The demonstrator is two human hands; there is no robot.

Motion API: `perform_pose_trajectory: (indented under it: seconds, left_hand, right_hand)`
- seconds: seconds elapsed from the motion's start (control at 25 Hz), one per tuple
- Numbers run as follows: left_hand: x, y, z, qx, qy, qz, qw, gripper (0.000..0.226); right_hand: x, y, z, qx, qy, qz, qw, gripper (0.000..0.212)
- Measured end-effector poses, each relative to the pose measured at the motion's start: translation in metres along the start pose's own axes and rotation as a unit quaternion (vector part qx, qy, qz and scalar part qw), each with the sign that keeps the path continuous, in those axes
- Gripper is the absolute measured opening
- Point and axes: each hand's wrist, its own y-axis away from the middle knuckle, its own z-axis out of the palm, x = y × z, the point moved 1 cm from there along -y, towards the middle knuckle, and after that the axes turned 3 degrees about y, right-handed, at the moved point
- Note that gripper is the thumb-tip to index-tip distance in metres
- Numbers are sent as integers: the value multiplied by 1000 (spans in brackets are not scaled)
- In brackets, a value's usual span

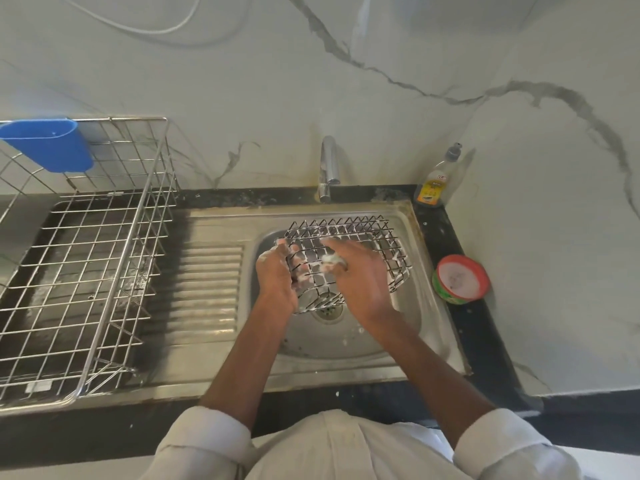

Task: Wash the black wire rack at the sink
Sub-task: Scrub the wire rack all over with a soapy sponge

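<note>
Gripping the black wire rack (349, 251) at its left edge, the left hand (277, 277) curls soapy fingers through the wires above the sink (412, 327) basin at frame centre. The right hand (360, 271), palm down, pinches a foamy scrubber (330, 260) against the rack's grid.

soft even daylight, faint shadows; wide-angle bending at edges; hands slightly motion-blurred, mild glare on steel.
</note>
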Motion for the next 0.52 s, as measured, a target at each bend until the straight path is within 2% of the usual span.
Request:
perform_pose_trajectory:
  seconds: [0.04, 0.08, 0.2, 0.24, 0.36, 0.4, 0.44, 0.52]
  left_hand:
    - [1, 0, 0, -2, 0, 1, 1000, 28]
    - [3, -1, -2, -6, 5, 0, 1000, 27]
    - [3, -8, -2, 1, 24, -16, 1000, 24]
    - [3, -12, 0, 9, 21, -18, 1000, 23]
    - [2, -21, 5, 29, 35, -30, 999, 21]
    - [1, -23, 5, 30, 45, -38, 998, 22]
    - [0, -23, 6, 27, 54, -44, 997, 23]
    - [-4, -24, 6, 30, 59, -46, 997, 23]
  right_hand:
    - [2, -1, 0, 5, -19, -4, 1000, 37]
    - [12, -9, -6, 35, -27, 28, 999, 35]
    - [54, -27, -34, 118, 86, 175, 974, 30]
    - [52, -21, -32, 116, 109, 179, 971, 30]
    - [23, 4, -3, 13, 55, 40, 998, 36]
    - [19, 10, -1, 0, 37, 10, 999, 38]
    - [23, 8, -5, 12, 26, 9, 1000, 41]
    - [40, -4, -17, 68, 46, 82, 993, 44]
